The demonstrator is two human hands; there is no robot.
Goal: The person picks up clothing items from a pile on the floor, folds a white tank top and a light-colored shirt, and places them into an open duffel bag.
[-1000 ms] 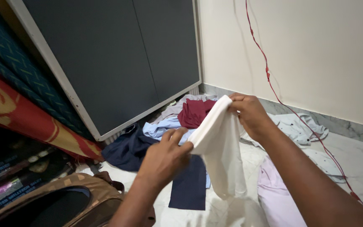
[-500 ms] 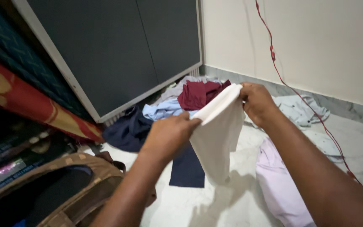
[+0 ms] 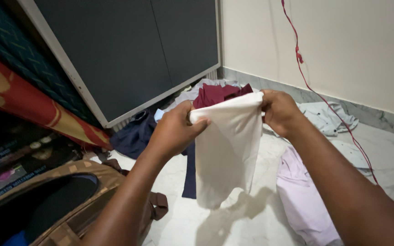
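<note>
White cloth (image 3: 226,150) now stretched level between both hands

Left hand (image 3: 175,130) has risen to match right hand (image 3: 279,111); both sets of fingers pinch the top edge, cloth hanging above the floor (image 3: 233,223).

A white cloth (image 3: 226,146) is held up above the floor, pinched along its top edge at both upper corners. The top edge is stretched almost level, slightly bunched at each grip. The fabric is plain, soft and cream-white, hung in a narrow folded panel with vertical creases. Its lower end is tapered to an uneven, crumpled tip, kept clear of the marble below.
</note>
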